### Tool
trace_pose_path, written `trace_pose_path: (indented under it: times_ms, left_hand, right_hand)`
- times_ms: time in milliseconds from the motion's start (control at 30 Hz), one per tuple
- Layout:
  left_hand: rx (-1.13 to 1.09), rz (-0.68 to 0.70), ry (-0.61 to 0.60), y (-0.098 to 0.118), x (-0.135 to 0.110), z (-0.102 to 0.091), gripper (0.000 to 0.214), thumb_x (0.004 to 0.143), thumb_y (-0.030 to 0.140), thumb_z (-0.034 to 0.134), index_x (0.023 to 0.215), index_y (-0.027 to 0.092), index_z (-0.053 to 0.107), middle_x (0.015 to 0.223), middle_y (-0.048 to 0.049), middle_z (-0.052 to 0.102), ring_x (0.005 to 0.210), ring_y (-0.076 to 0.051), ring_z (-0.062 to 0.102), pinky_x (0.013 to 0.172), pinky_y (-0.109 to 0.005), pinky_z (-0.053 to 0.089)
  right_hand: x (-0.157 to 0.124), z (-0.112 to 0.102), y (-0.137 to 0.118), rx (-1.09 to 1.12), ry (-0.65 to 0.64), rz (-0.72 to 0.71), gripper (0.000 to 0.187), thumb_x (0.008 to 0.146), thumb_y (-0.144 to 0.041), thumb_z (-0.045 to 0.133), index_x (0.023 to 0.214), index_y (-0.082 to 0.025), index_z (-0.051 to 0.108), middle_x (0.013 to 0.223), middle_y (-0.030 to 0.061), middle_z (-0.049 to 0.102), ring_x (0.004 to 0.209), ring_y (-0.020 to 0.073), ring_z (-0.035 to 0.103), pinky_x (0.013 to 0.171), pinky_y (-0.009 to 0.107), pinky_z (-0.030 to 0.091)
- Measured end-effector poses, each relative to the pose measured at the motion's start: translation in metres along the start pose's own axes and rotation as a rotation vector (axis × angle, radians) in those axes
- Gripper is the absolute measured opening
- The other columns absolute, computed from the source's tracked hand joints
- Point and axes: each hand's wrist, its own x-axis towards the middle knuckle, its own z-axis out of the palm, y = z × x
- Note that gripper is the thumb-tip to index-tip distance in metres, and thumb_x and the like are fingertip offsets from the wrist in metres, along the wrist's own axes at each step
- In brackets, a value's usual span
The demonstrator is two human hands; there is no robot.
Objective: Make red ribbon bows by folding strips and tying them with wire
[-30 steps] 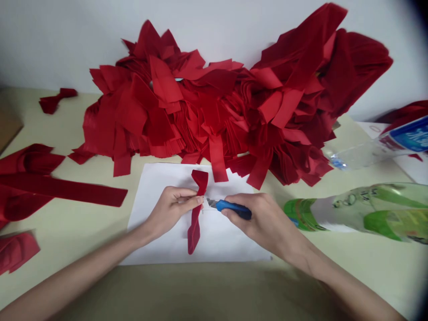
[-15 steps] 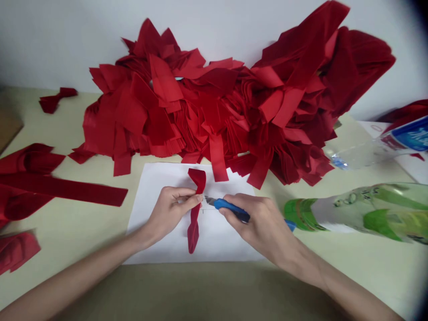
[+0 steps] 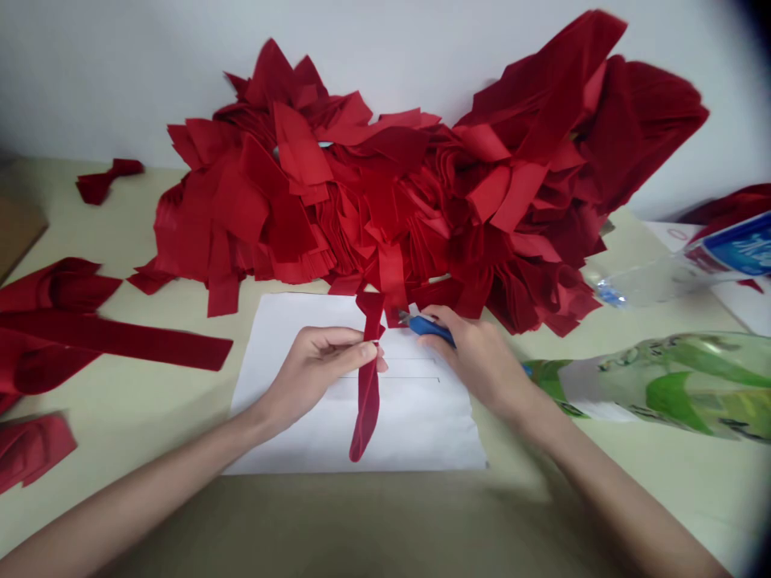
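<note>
A looped red velvet ribbon bow (image 3: 366, 401) hangs upright over the white paper, cinched at its middle, where a bit of white tie shows. The thumb and fingers of my left hand (image 3: 322, 361) pinch it at this waist. To the right, my right hand (image 3: 482, 353) is closed around blue-handled thread snips (image 3: 430, 327). Their small metal tips point left, toward the ribbon pile, apart from the bow. Most of the handle is hidden in the palm. Under both hands lies the white paper sheet (image 3: 283, 445), marked with thin ruled lines.
Behind the paper rises a large heap of red ribbon pieces (image 3: 301, 217) against the wall. More red ribbon (image 3: 138, 341) lies at left, with a finished-looking bow (image 3: 108, 181) farther back. A green-labelled bottle (image 3: 680, 389) and a clear bottle (image 3: 656, 273) lie at right.
The snips have moved up and right, away from the bow's middle. My left hand has shifted slightly right with the bow, which is turned a little.
</note>
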Motion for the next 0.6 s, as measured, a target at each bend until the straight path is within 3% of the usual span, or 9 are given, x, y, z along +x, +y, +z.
trace_pose_path:
  times_ms: [100,167,233,300,400,600]
  left_hand:
    - [-0.075,-0.020,-0.042,-0.005,-0.002,-0.001,0.021,0.084,0.030,0.058,0.077,0.016,0.073,0.081,-0.0063,0.072,0.077,-0.017,0.062,0.076,-0.030,0.047]
    - [-0.086,-0.031,-0.049,-0.008,-0.003,-0.001,0.021,0.084,0.031,0.059,0.076,0.016,0.072,0.080,-0.0069,0.072,0.078,-0.018,0.062,0.077,-0.031,0.047]
    - [-0.080,-0.048,-0.050,-0.010,-0.004,-0.001,0.021,0.083,0.031,0.060,0.077,0.016,0.073,0.081,-0.0069,0.072,0.079,-0.018,0.062,0.077,-0.030,0.046]
    - [-0.070,-0.066,-0.050,-0.011,-0.005,0.001,0.021,0.083,0.032,0.060,0.078,0.016,0.073,0.080,-0.0061,0.072,0.078,-0.018,0.062,0.075,-0.029,0.046]
    - [-0.069,-0.063,-0.075,-0.011,-0.006,0.004,0.021,0.084,0.031,0.059,0.079,0.017,0.073,0.080,-0.0050,0.072,0.076,-0.016,0.062,0.074,-0.027,0.046]
    - [-0.046,-0.057,-0.099,-0.008,-0.009,0.009,0.019,0.085,0.028,0.057,0.084,0.017,0.073,0.079,-0.0039,0.071,0.076,-0.015,0.061,0.072,-0.025,0.046]
  right_hand:
    - [0.005,0.015,0.007,-0.079,0.002,-0.001,0.021,0.086,-0.029,0.056,0.102,-0.016,0.060,0.095,0.0084,0.069,0.072,0.0244,0.066,0.059,0.034,0.048]
    - [0.002,0.017,0.005,-0.088,0.086,-0.051,0.018,0.086,-0.032,0.056,0.094,-0.017,0.063,0.105,0.0100,0.065,0.080,0.0251,0.065,0.063,0.035,0.049]
    - [-0.005,0.012,-0.004,0.014,0.193,-0.129,0.016,0.086,-0.032,0.057,0.091,-0.018,0.064,0.107,0.0101,0.064,0.089,0.0248,0.062,0.071,0.036,0.049]
    - [-0.013,0.003,-0.017,0.255,0.255,-0.226,0.013,0.087,-0.029,0.056,0.092,-0.019,0.064,0.098,0.0069,0.066,0.089,0.0201,0.062,0.077,0.034,0.049]
    - [-0.023,-0.009,-0.038,0.526,0.260,-0.294,0.004,0.085,-0.022,0.059,0.085,-0.021,0.063,0.082,0.0011,0.067,0.074,0.0140,0.062,0.070,0.028,0.050]
    - [-0.026,-0.012,-0.053,0.627,0.096,-0.162,0.008,0.083,-0.024,0.061,0.078,-0.020,0.064,0.075,-0.0007,0.067,0.068,0.0126,0.059,0.063,0.026,0.046]
